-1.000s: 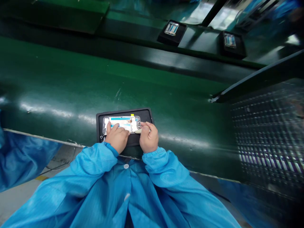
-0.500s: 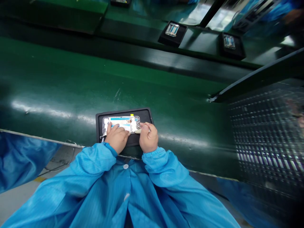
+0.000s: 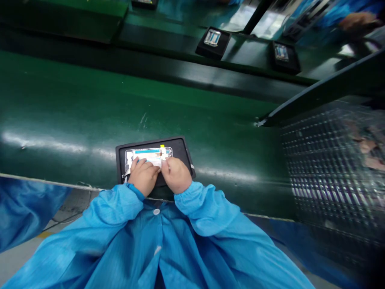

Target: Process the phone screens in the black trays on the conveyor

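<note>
An opened phone body (image 3: 147, 152), with blue and white inside and a small yellow tab (image 3: 162, 146) at its far edge, lies in a black tray (image 3: 179, 147) near the bench's front edge. My left hand (image 3: 144, 177) rests across the phone's near side, fingers spread on it. Closed in a pinch, my right hand (image 3: 178, 176) is over the phone's right end and covers part of it. The pale pointed stick seen in that hand a moment earlier is now hidden behind its fingers.
Beyond the green bench (image 3: 90, 96), a lower strip carries a black tray (image 3: 222, 48) and another tray (image 3: 291, 62), each with a phone part. Stacked clear plastic trays (image 3: 333, 172) stand at right behind a slanted rail (image 3: 300, 100). A co-worker's hand (image 3: 357, 20) shows far right.
My right hand has moved left over the phone and turned, so its stick no longer shows. My left hand stays on the phone. The whole view has shifted slightly.
</note>
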Motion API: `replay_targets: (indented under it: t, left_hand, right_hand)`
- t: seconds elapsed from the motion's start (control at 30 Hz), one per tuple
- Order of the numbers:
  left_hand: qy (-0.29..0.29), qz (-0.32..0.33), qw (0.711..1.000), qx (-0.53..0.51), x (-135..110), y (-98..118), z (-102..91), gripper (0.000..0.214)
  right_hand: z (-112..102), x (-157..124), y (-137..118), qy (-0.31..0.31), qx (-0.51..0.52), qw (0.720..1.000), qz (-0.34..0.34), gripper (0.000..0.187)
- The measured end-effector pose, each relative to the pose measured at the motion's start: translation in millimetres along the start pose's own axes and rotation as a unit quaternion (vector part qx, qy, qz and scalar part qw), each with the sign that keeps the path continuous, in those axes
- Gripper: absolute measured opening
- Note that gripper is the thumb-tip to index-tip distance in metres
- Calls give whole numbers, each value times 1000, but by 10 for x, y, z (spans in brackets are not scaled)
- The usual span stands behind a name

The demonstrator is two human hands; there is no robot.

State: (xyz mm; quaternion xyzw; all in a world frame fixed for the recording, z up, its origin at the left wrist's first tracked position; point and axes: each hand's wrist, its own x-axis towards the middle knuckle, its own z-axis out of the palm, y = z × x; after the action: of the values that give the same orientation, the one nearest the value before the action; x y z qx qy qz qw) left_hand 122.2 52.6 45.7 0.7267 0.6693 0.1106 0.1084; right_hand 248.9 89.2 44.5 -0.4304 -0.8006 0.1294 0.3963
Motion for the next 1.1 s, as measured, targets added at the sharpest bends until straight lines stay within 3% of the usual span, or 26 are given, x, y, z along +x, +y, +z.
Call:
replay_targets:
  t: [0.1, 0.17, 0.27, 0.37, 0.47, 0.57, 0.63, 0.8, 1.1]
  left_hand:
    - [-5, -2, 1000, 6, 11, -17, -5, 32]
    - [-10, 0, 1000, 9, 21, -23, -5, 32]
    - [-11, 4, 1000, 5, 24, -18, -2, 31]
    - [-8, -1, 1000, 5, 5, 5, -26, 31]
    - [11, -12, 1000, 15, 7, 46, -110, 31]
    - [60, -35, 997, 34, 109, 75, -212, 33]
    - [57, -43, 997, 43, 236, 68, -242, 32]
    - [-59, -37, 996, 63, 508, -38, -178, 31]
    - [-156, -14, 987, 43, 542, -186, -289, 27]
  right_hand:
    - [69, 29, -16, -19, -2, 999, -42, 37]
    - [92, 34, 17, 2, 17, 999, -27, 36]
    - [64, 41, 112, 58, 71, 991, 101, 31]
    - [3, 46, 208, 118, 174, 940, 270, 32]
    - [-33, 18, 254, 144, 239, 901, 333, 36]
    - [-22, -32, 256, 159, 232, 904, 323, 38]
    - [0, -56, 252, 158, 216, 914, 305, 39]
    - [24, -58, 259, 135, 195, 929, 285, 39]
    - [-1, -34, 293, 108, 221, 922, 298, 39]
